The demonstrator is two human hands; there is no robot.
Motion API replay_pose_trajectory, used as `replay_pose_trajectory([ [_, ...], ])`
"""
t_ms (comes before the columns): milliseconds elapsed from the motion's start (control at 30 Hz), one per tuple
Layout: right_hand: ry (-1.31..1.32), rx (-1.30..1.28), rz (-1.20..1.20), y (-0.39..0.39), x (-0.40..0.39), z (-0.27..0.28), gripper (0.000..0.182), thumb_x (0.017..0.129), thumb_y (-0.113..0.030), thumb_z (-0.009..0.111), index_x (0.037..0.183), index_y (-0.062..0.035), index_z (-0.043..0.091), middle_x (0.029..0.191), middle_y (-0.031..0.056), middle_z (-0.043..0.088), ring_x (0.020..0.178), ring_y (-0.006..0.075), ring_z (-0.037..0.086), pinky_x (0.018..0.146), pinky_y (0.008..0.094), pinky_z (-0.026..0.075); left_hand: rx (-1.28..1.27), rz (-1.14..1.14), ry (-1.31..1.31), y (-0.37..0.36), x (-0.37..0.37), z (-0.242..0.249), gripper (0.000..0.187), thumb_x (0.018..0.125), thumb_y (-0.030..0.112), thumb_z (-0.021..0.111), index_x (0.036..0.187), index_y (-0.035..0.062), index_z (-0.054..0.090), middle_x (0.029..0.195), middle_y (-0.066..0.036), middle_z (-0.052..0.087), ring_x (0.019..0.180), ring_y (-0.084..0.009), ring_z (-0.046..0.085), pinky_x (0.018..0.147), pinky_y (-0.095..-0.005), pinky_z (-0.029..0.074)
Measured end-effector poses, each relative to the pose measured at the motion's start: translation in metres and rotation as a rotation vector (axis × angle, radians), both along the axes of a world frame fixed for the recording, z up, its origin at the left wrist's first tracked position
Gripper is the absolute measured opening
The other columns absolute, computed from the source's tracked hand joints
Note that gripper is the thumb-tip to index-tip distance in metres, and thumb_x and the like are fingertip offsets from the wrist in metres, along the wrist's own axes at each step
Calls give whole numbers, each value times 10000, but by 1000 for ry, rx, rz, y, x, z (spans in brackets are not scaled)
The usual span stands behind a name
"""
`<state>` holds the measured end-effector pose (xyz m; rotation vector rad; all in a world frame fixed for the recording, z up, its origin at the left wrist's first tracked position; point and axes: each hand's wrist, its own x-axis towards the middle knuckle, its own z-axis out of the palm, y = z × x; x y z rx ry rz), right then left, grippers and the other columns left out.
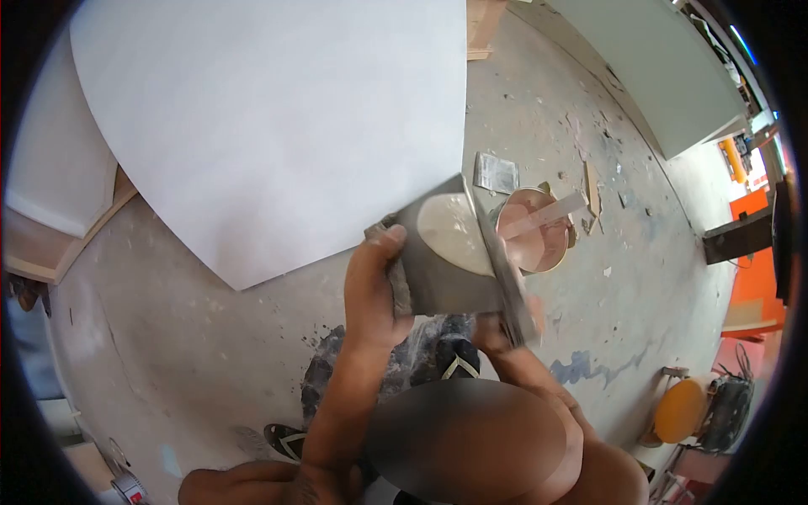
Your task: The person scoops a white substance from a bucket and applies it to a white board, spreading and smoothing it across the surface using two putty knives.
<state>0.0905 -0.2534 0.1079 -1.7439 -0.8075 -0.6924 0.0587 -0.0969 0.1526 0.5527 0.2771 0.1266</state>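
Observation:
My left hand (pixel 370 282) is closed on the edge of a flat grey putty plate (pixel 438 290), with the thumb over its top. A smooth patch of cream putty (pixel 454 231) lies on the plate. My right hand (pixel 495 332), blurred and partly hidden, is closed on a wide metal putty spreader (pixel 507 282), whose blade runs along the plate's right side. Just beyond the blade, a round tin of pinkish paste (pixel 532 244) stands on the floor with a flat stick (pixel 547 215) lying across it.
A large white panel (pixel 278 126) fills the upper left, its near corner pointing toward me. A small grey metal sheet (pixel 497 172) lies beside the tin. Wood scraps (pixel 592 189) are on the concrete floor (pixel 623 252). A pale board (pixel 656 67) stands at upper right.

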Motion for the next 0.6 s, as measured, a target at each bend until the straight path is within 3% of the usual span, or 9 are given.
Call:
replay_pose_trajectory([
  [67,-59,-89,-108,-1,15,-9,376,964,-33,527,1315,78,599,1349,217,616,1253,279,605,1015,342,479,-10,-72,-106,-1,-1,-1,359,978,144,513,1266,-67,552,1179,-153,644,1074,-226,642,951,-378,527],
  [167,461,-346,207,-24,58,-63,446,944,-84,600,1374,27,565,1275,164,656,1139,224,646,955,311,499,114,-62,-88,-9,-1,12,359,976,141,512,1268,-64,555,1191,-148,644,1066,-231,647,939,-371,532],
  [233,661,50,-179,-16,39,-20,501,954,-141,641,1414,4,508,1117,142,682,943,171,665,864,294,524,67,-37,-68,-4,0,2,369,972,170,516,1259,-57,563,1185,-152,652,1054,-237,656,928,-377,538],
  [267,938,607,-125,-17,49,-30,528,980,-180,625,1446,-10,446,932,110,680,654,149,618,646,290,550,20,-16,-47,0,-1,-5,380,968,199,520,1250,-51,571,1179,-155,659,1043,-244,665,916,-384,544],
  [300,942,613,-117,-25,50,-28,528,980,-180,625,1446,-10,446,932,110,680,654,149,618,646,290,550,-22,6,-32,3,-1,-10,392,964,228,524,1241,-44,579,1173,-158,667,1031,-251,674,904,-391,551],
  [367,1347,1406,1137,-40,49,-19,489,998,-240,608,1401,0,471,843,101,669,503,152,575,485,314,538,-46,45,-38,7,0,-18,385,964,229,524,1230,-43,585,1176,-156,667,1029,-252,674,903,-394,552],
  [500,1619,614,811,-28,22,-16,323,1000,-327,602,1146,-40,581,759,63,643,443,139,550,434,291,525,-37,99,-47,-1,3,-20,366,965,234,525,1211,-28,597,1165,-139,669,1031,-254,670,900,-396,552],
  [533,1690,1093,271,18,15,43,274,1001,-330,601,1072,-66,600,716,30,625,459,123,537,438,247,478,-36,85,-47,-7,3,-19,366,965,234,525,1211,-28,597,1165,-139,669,1031,-254,670,900,-396,552],
  [600,1646,1004,298,23,47,25,258,1003,-329,600,1061,-78,606,723,21,623,488,115,550,444,234,455,227,111,-29,-18,3,-18,367,966,233,515,1227,-12,595,1158,-132,665,1042,-254,663,906,-399,549],
])
